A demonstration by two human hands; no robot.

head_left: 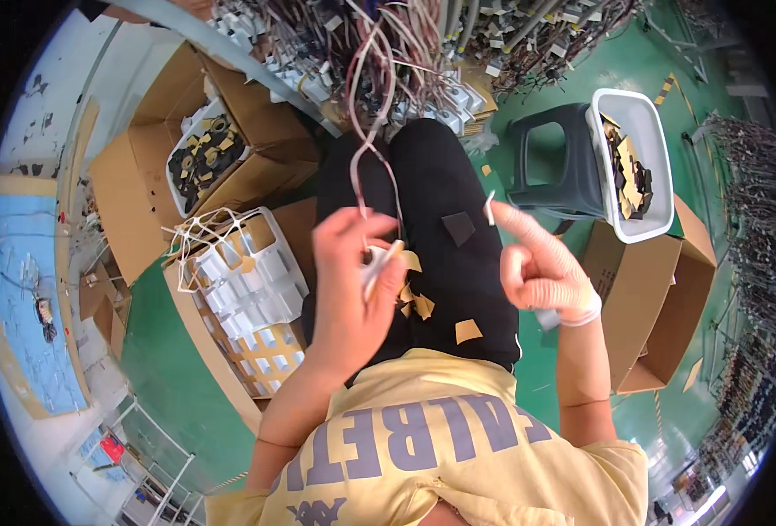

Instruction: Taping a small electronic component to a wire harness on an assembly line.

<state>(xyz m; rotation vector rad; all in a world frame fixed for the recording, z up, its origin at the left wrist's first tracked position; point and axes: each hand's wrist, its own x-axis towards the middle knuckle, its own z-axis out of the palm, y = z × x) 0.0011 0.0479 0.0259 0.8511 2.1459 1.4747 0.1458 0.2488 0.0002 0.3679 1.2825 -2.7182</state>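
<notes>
My left hand (353, 294) is closed, thumb against fingers, on a small white plastic part (377, 263) beside thin wires. A pair of pinkish and white wires (372, 145) runs down to it from the bundle above my knees. To the right, my right hand (545, 267) is raised, its index finger stretched out and the other fingers curled. A narrow white strip (490, 209) sits at that fingertip. Something pale (546, 319) shows below the curled fingers; its kind is unclear. On my black trousers lie a dark square pad (459, 229) and several tan paper scraps (467, 330).
At the left stand a carton of white plastic parts (274, 254) and an open carton (116, 180) holding a tub of dark pads (205, 158). A white tub (662, 167) rests on a grey stool (524, 149), near another carton (629, 307). Wire bundles (405, 44) hang ahead.
</notes>
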